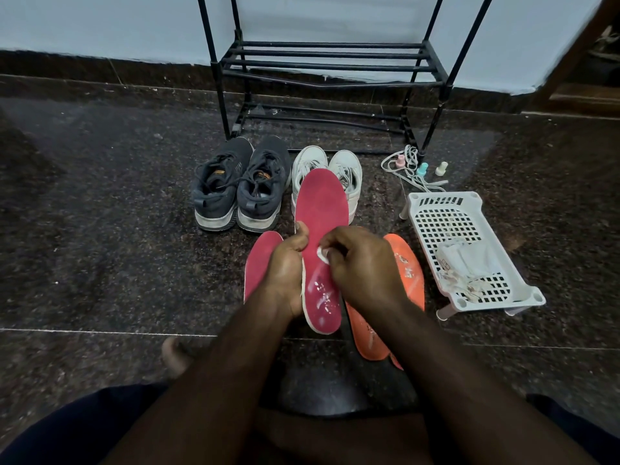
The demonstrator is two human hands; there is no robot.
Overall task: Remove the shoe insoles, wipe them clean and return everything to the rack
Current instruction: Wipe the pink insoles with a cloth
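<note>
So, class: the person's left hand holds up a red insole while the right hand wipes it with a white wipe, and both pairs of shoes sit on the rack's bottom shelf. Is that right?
Not quite. The head view shows the dark shoes and white shoes on the floor in front of the rack, not on its shelf. The left hand does hold the red insole; the right hand wipes with the white wipe.

A long red foam insole [322, 209], white-flecked near its heel, tilts upright just before the black metal rack [330, 65].
</note>
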